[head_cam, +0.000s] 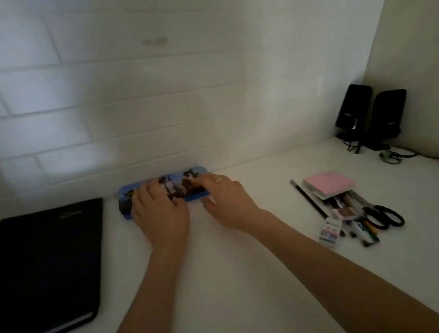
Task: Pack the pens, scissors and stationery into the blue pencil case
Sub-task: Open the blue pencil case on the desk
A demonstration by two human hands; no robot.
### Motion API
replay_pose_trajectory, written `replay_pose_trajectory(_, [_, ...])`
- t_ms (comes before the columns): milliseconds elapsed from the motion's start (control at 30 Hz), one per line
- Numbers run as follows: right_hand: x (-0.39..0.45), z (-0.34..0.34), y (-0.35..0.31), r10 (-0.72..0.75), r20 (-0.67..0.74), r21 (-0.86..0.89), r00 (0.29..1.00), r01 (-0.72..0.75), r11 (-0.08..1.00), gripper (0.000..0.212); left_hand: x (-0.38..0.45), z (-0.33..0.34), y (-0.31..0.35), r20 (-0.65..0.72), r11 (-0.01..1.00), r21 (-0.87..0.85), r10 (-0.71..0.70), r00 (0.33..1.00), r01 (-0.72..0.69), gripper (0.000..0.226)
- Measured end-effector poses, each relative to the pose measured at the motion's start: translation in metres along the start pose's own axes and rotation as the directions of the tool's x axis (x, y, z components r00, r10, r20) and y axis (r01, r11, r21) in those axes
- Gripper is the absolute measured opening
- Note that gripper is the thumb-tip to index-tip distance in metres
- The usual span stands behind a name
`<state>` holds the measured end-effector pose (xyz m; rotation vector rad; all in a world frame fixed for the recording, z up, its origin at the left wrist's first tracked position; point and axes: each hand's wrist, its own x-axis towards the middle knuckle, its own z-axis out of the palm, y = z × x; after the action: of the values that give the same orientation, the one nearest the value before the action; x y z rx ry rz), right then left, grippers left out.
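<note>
Black folder [39, 271]: flat on the white desk [227, 288], near left. Stationery pile, right side, well apart from both hands: white eraser [329, 231], loose pens [362, 225], black-handled scissors [384, 216], black pencil [308, 198], pink sticky-note pad [329, 183] at its far end. Left hand [161, 214]: fingers spread and bent over the left half of the blue pencil case [161, 193], resting on its lid. Right hand [227, 201]: fingers reach over the case's right half, thumb at its near edge; whether it grips or merely touches cannot be told. Case: lengthwise against the white tiled wall [124, 108], lid down, beneath both hands. Two black speakers [371, 113]: far right corner, cables trailing.
</note>
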<state>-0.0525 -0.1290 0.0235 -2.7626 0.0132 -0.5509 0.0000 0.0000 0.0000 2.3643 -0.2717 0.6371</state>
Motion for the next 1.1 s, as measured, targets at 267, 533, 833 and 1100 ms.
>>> replay_pose_trajectory(267, [0.053, 0.046, -0.013, 0.006, 0.158, -0.106, 0.988, 0.011, 0.994, 0.057, 0.006, 0.009, -0.007, 0.072, 0.987, 0.036, -0.162, 0.984, 0.159, 0.065])
replay_pose_trajectory(533, [0.020, 0.031, 0.000, 0.020, 0.106, -0.105, 0.994, -0.009, 0.994, 0.055, 0.006, 0.000, -0.002, 0.190, 0.974, -0.005, -0.220, 0.957, 0.225, 0.077])
replay_pose_trajectory(833, [-0.060, -0.025, 0.043, 0.093, 0.075, -0.266, 0.993, -0.070, 0.962, 0.051, -0.012, 0.000, 0.007, 0.533, 0.960, -0.214, 0.270, 0.802, -0.181, 0.083])
replay_pose_trajectory(1100, [-0.122, -0.057, 0.070, 0.108, -0.002, -0.342, 0.994, -0.102, 0.934, 0.056, -0.026, 0.002, 0.035, 0.586, 0.876, -0.471, 0.399, 0.705, -0.104, 0.102])
